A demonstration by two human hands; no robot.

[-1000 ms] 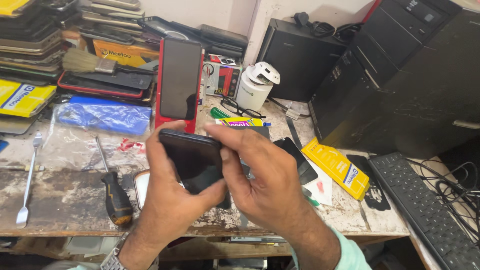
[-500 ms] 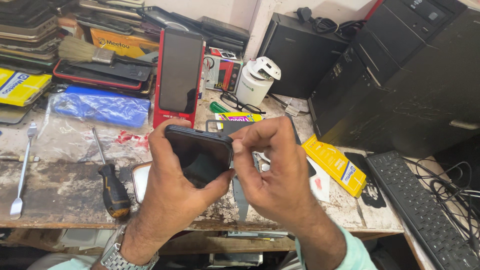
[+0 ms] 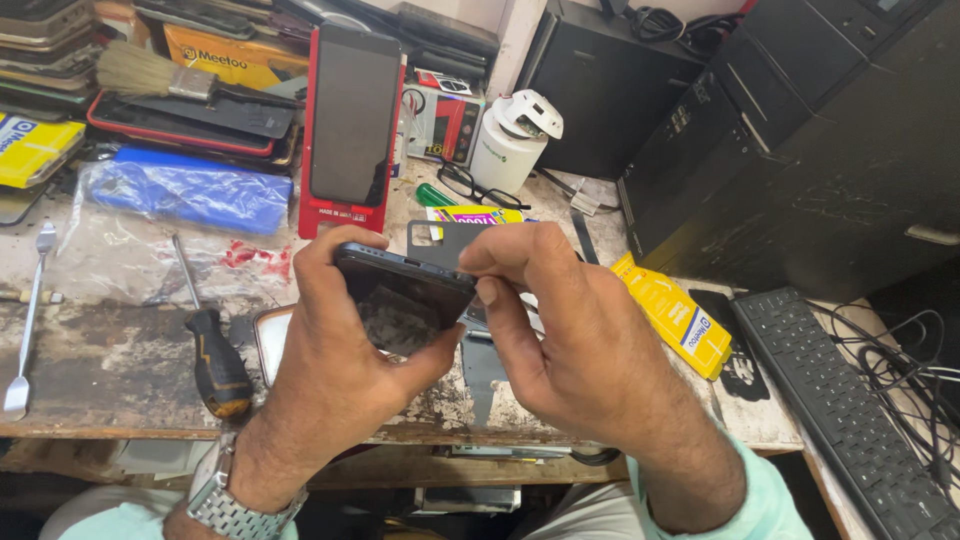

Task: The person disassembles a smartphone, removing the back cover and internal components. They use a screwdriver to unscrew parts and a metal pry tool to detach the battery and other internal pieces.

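- Left hand [image 3: 335,340] wrapped around dark smartphone [image 3: 400,295], fingers curled over top edge, thumb pressed against lower right corner; firm closed grip.
- Smartphone held above front edge of workbench [image 3: 110,350], tilted, glass facing up toward camera, dull smudged reflection on screen.
- Right hand [image 3: 570,340] closed in a pinch at phone's upper right corner, thumb and forefinger on a thin grey back cover [image 3: 445,245] with a square camera cut-out, standing up behind the phone's top edge.
- Whether cover is fully free of phone or joined along the edge: cannot tell.
- Metal wristwatch [image 3: 225,505] on left wrist; pale green sleeve [image 3: 770,505] on right forearm.
- Black-and-yellow handled screwdriver [image 3: 215,365] lying on bench just left of left hand, shaft pointing away.
- Flat metal spudger [image 3: 28,320] farther left, near bench edge.
- Second phone, screen dark, upright in red stand [image 3: 350,125] behind the hands.
- Blue plastic-wrapped packet [image 3: 190,195] left of stand; bristle brush [image 3: 150,75] lying on stacked devices at back.
- White round container [image 3: 510,140] and black spectacles [image 3: 475,188] right of stand.
- Yellow flat box [image 3: 675,315] just right of right hand; black keyboard [image 3: 840,400] beyond it, tangled cables at far right.
- Black computer towers [image 3: 800,140] at back right.
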